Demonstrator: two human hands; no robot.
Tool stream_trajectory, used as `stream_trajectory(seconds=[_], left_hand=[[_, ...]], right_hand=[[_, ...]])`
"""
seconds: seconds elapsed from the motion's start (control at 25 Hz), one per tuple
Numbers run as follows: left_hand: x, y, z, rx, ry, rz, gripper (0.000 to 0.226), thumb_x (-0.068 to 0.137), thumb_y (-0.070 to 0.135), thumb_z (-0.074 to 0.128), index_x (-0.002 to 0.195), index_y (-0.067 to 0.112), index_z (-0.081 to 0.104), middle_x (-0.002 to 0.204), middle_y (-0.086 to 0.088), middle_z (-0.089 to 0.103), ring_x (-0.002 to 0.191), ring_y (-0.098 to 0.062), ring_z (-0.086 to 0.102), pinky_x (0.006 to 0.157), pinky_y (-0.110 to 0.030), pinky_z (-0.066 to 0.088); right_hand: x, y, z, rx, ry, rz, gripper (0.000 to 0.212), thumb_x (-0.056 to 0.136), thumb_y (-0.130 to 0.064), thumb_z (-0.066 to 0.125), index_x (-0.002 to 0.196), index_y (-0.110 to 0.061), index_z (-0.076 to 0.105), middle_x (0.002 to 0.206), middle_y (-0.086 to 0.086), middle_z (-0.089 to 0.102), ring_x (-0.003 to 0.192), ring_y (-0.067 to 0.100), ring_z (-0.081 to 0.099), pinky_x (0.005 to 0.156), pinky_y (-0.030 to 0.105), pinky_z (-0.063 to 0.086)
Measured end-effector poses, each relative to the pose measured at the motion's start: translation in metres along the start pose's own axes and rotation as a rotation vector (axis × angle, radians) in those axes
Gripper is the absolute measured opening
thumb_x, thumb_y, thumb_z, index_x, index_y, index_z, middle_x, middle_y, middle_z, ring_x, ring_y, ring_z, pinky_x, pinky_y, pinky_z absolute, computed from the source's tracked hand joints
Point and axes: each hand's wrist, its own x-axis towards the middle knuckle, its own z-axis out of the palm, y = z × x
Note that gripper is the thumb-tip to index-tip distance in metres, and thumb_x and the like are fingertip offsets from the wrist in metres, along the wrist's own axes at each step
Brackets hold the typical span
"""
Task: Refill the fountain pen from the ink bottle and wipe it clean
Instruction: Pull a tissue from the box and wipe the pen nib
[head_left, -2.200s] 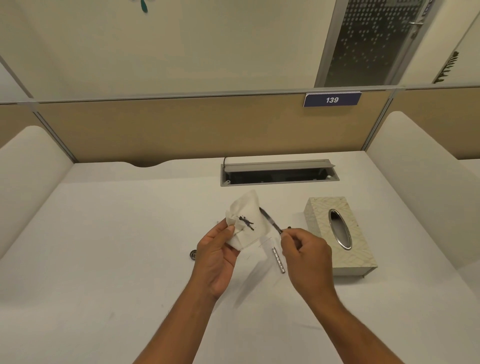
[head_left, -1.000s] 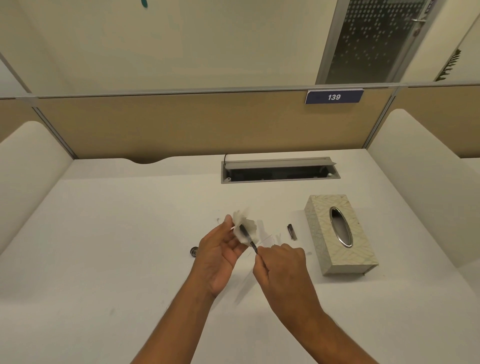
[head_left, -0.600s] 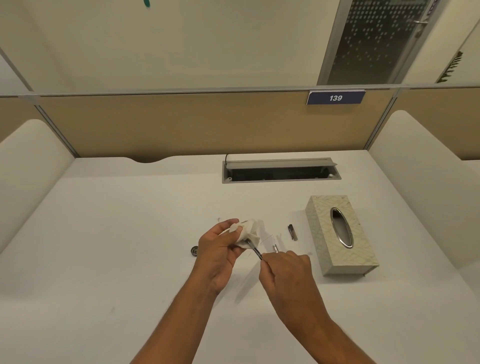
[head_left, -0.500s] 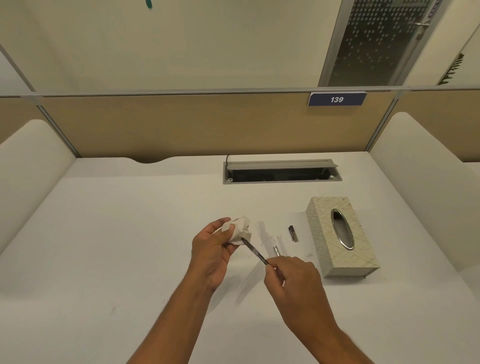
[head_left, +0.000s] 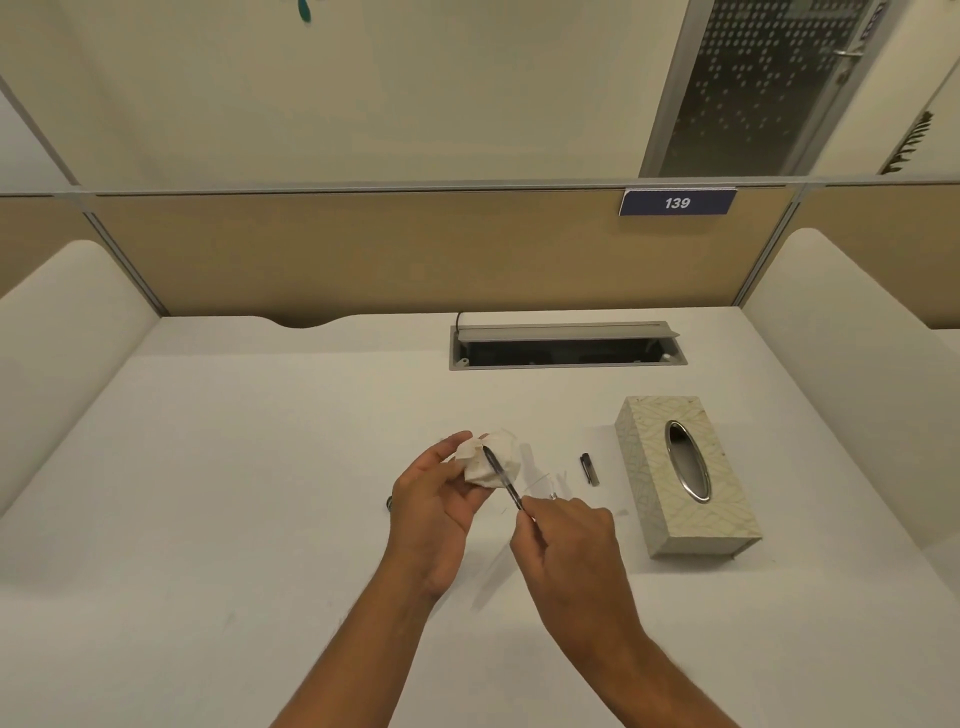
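Left hand (head_left: 434, 512): pinches a crumpled tissue (head_left: 492, 459) around the pen's front end.
Right hand (head_left: 569, 545): fingers pressed together on the rear of the fountain pen (head_left: 503, 478), held above the table (head_left: 218, 467) near its middle.
Risk: a hard pull could tear the tissue and smear ink on fingers or table.
Risk: the small dark pen part (head_left: 589, 469) lying loose could roll.
Tissue box (head_left: 685, 475): toward the right edge; no tissue shows at its slot.
Ink bottle: not identifiable.

Two bare forearms, left hand (head_left: 434, 512) and right hand (head_left: 569, 551) (no sleeves, gloves or rings visible)
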Motion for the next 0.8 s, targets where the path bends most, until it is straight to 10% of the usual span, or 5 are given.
stream_trajectory(seconds=[0.44,0.8], left_hand=[[0.001,-0.006,-0.006,-0.014,-0.133,-0.087,0.044,0.097,0.014,0.065,0.137,-0.005,0.066,0.141,-0.021,0.07,0.131,-0.033,0.068,0.104,-0.035,0.06],[-0.002,-0.006,-0.004,0.034,-0.116,-0.146,0.025,0.105,0.004,0.055,0.123,-0.007,0.068,0.118,-0.029,0.077,0.111,-0.04,0.078,0.09,-0.043,0.067]], right_hand=[[-0.001,0.008,-0.002,0.007,-0.05,-0.068,0.016,0.091,-0.026,0.06,0.091,-0.019,0.075,0.071,-0.007,0.07,0.063,0.009,0.058,0.07,0.017,0.032],[-0.003,0.019,-0.006,-0.173,-0.062,-0.185,0.016,0.078,-0.024,0.085,0.092,-0.019,0.079,0.066,-0.007,0.07,0.058,0.011,0.062,0.066,0.027,0.035]])
